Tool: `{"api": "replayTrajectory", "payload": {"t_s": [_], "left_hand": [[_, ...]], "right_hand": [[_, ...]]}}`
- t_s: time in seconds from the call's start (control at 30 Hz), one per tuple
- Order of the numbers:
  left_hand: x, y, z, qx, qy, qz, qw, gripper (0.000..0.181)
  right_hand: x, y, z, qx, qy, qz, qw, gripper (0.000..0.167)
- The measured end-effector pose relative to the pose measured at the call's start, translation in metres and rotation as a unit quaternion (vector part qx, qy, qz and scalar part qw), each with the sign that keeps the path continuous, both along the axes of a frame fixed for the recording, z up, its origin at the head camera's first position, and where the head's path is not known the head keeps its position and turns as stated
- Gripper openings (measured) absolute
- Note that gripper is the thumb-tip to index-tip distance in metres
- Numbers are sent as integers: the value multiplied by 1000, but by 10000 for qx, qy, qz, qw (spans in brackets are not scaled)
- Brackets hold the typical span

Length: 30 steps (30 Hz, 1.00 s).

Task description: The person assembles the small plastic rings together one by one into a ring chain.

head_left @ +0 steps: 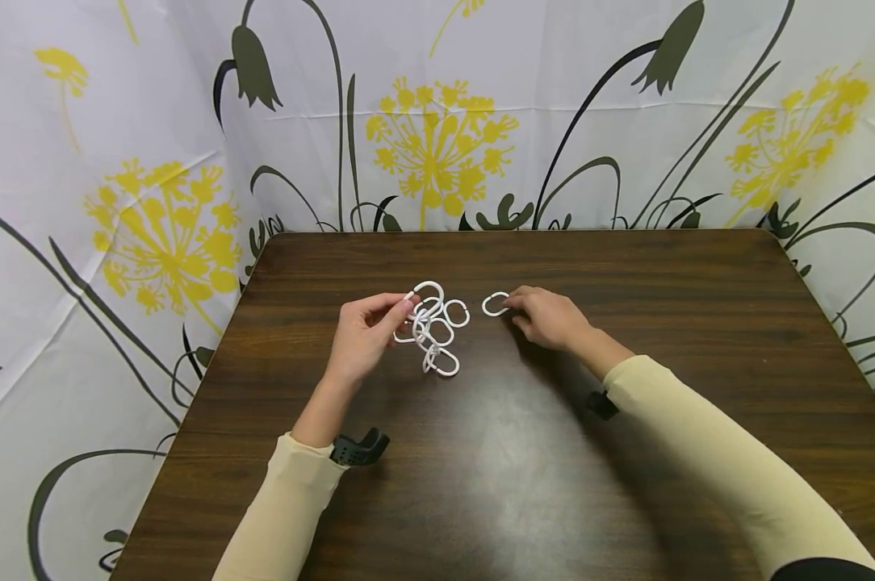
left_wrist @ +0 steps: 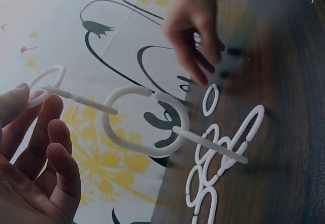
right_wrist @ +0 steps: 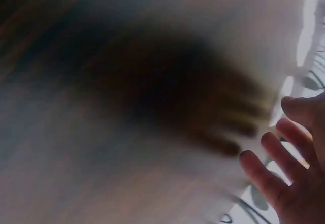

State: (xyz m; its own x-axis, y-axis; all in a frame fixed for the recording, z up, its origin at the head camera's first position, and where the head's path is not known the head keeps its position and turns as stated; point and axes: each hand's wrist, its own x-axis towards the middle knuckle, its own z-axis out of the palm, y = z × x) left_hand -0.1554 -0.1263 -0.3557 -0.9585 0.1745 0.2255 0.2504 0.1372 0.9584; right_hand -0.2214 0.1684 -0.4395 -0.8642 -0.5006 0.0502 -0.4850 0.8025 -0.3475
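My left hand pinches a white oval link between thumb and fingers. From it a short chain of joined white links leads down to several more links on the brown table. Some of these links show a small gap in their loop. A single loose link lies on the table to the right of the chain. My right hand is over its right edge, fingers loosely bent and pointing down; whether they touch it I cannot tell. In the right wrist view the fingers hold nothing.
A white curtain with yellow and grey-green flowers hangs behind the table and along its left and right sides. A dark wrist strap is on the left wrist. Dark finger-shaped shadows fall on the tabletop in the right wrist view.
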Motion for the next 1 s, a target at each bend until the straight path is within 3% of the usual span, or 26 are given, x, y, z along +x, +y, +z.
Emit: {"api": "replayTrajectory", "payload": {"t_s": [0.23,0.6,0.83,1.0], "left_hand": [[-2,-2,-4,-113,55,52,9999,18],[0,-1,2,-199,-1,70,9998,19],[0,1,-1,-279,17,-6,9996,17],[0,2,0,-291,68,-35,9995,17]], "right_hand": [[2,7,-16,330,549,382,9972,36],[1,6,-18,373,1137,212,9926,8],[1,5,-15,367,1046,144,9937,7],[2,0,0,-124,748,-21,9971,6]]}}
